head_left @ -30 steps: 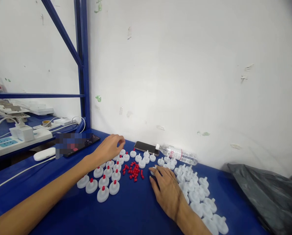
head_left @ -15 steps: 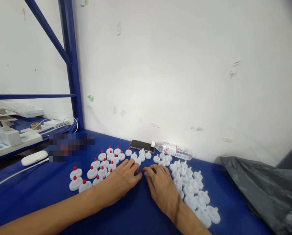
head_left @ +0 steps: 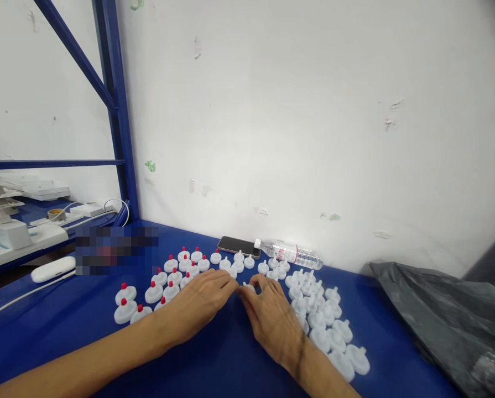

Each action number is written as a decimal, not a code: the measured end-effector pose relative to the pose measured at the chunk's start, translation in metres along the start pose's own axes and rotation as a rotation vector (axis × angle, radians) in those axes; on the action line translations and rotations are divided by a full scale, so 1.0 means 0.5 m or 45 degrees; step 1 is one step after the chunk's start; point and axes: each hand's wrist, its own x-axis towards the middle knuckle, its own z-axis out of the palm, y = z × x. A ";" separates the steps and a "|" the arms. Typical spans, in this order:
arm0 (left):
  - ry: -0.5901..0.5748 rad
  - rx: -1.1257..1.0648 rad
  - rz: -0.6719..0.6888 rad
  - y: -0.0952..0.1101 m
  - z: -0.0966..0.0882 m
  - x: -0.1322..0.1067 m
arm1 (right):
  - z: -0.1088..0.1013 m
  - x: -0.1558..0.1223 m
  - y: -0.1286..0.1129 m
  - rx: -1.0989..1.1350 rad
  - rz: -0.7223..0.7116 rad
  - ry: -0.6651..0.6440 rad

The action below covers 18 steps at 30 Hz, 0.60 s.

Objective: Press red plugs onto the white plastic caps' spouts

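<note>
My right hand is closed on a white nozzle cap, a round lid with a thin spout, held between thumb and fingers. My left hand meets it from the left, fingers curled and pressed together; whatever lies in its fingertips is hidden. Left of my left hand stand several white caps with red tips, loosely in rows. On the right, beside my right hand, lies a crowd of white nozzle caps without red tips, many of them tilted. A few more plain caps sit behind my hands.
A black phone and a clear plastic bottle lie along the wall on the blue table. A dark grey plastic bag covers the right side. At left are a white device with a cable and a blue metal frame.
My hands have come together, left fingertips now meeting the right hand's. The white cap in my right hand shows more clearly. The red tip by my left fingers is no longer visible.
</note>
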 end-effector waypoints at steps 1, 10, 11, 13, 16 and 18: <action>0.023 -0.019 -0.007 -0.002 -0.004 -0.001 | -0.002 0.000 -0.001 -0.004 -0.013 0.002; 0.089 -0.141 0.034 -0.005 -0.011 -0.011 | -0.002 0.000 -0.003 -0.018 -0.172 0.055; 0.090 -0.166 0.032 -0.004 -0.009 -0.012 | -0.003 0.001 -0.004 -0.024 -0.192 0.059; 0.105 -0.224 0.005 -0.003 -0.006 -0.013 | -0.004 0.001 -0.004 -0.039 -0.231 0.070; 0.156 -0.349 -0.079 -0.003 -0.005 -0.010 | -0.005 0.001 0.001 -0.054 -0.285 0.124; 0.210 -0.466 -0.158 -0.003 -0.011 -0.004 | -0.007 0.001 0.006 -0.060 -0.325 0.174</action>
